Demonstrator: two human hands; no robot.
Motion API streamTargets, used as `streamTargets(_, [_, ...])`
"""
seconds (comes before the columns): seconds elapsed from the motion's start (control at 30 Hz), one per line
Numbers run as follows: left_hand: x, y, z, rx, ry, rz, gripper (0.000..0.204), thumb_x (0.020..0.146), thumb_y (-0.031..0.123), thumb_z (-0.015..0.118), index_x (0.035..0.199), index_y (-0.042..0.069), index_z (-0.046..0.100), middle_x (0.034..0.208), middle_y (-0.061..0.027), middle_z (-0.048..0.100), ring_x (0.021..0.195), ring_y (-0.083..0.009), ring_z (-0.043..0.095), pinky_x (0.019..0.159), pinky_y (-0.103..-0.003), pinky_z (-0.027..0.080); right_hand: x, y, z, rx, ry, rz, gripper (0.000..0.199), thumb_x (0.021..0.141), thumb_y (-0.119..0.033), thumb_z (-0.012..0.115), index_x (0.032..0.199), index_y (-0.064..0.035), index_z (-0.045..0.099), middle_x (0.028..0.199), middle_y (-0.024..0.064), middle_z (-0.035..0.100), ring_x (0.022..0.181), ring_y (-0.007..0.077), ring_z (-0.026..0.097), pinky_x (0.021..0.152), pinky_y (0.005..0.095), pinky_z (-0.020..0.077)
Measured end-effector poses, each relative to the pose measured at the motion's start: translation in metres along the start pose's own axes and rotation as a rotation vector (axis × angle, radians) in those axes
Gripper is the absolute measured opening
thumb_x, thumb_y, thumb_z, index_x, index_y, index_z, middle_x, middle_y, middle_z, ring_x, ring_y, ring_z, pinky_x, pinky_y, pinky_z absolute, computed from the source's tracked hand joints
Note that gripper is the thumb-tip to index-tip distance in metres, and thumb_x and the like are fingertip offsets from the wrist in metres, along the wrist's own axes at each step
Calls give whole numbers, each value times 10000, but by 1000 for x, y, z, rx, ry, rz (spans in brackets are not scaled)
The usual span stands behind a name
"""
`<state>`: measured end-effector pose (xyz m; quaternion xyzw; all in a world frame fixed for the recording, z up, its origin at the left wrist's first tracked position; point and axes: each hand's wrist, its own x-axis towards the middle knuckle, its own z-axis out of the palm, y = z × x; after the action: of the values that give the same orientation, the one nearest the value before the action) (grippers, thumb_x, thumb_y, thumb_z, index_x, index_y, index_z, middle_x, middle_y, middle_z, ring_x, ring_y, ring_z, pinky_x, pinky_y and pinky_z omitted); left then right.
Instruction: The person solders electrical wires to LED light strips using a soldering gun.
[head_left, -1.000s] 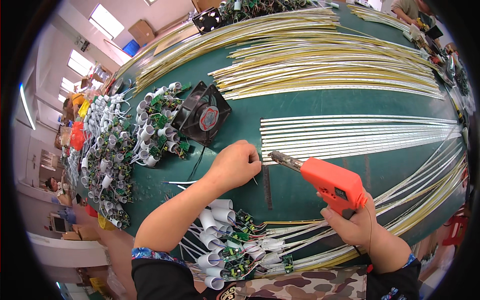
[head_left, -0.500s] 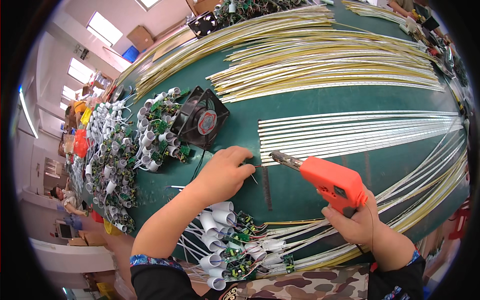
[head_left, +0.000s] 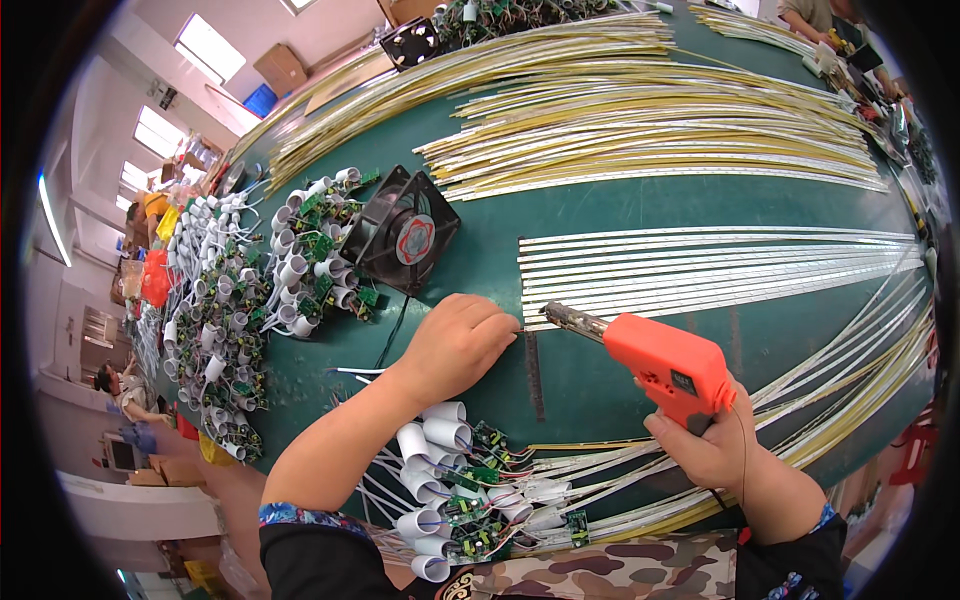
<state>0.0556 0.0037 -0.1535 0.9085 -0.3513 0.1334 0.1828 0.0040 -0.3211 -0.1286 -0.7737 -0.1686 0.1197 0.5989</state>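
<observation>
My right hand [head_left: 711, 440] is wrapped round the grip of an orange-red soldering gun [head_left: 667, 367]. Its dark metal tip points left and lies at the near left corner of a row of thin silvery LED strips [head_left: 650, 273]. Close by that corner, my left hand [head_left: 460, 345] has its fingers drawn together, knuckles up; whatever they pinch is hidden. Just in front of my left forearm sit white plastic tubes [head_left: 448, 432] with wires and small green circuit boards [head_left: 468, 512], some wired to strips running right.
A black square fan [head_left: 405, 235] stands beyond my left hand. Left of it are piles of white tubes with circuit boards [head_left: 225, 335]. Bundles of yellow and white strips [head_left: 650, 130] cover the far side of the green table [head_left: 590, 390]. Other people work at the edges.
My left hand has moved slightly right and its fingers have closed together near the strip ends. The soldering gun has hardly moved.
</observation>
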Motion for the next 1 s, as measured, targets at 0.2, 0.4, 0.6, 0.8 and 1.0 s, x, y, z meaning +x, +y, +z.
streamTargets(0.2, [-2,-3,1,-8,-14,18,191,764,54,733,943,78,670,861,-62,641,804,-280,630,701,-399,476,4,3,5,-11,-13,19,461,805,-121,749,1209,2,565,890,108,665,753,215,646,720,336,510])
streamTargets(0.4, [0,-1,2,27,-18,5,203,742,39,723,938,81,688,848,-51,636,776,-269,627,677,-396,473,6,5,7,-29,-16,6,466,800,-126,751,1207,1,562,888,115,669,754,235,653,721,347,512])
streamTargets(0.6, [-1,-2,4,37,-26,34,199,729,38,728,918,90,696,843,-42,623,765,-259,622,678,-393,472,6,5,8,-53,-25,7,474,799,-128,750,1209,9,555,875,122,671,754,253,658,723,352,515])
streamTargets(0.8, [0,-2,5,57,-30,51,211,714,38,734,914,94,700,838,-38,606,767,-253,614,686,-391,473,8,10,12,-87,-17,-80,513,800,-120,751,1243,23,537,901,139,674,764,279,664,733,360,520])
streamTargets(1.0, [1,-3,5,75,-39,59,209,709,36,734,909,87,701,840,-41,606,771,-253,613,688,-388,474,9,10,13,-95,-25,-104,535,801,-115,748,1266,31,529,929,154,683,792,297,678,743,365,526])
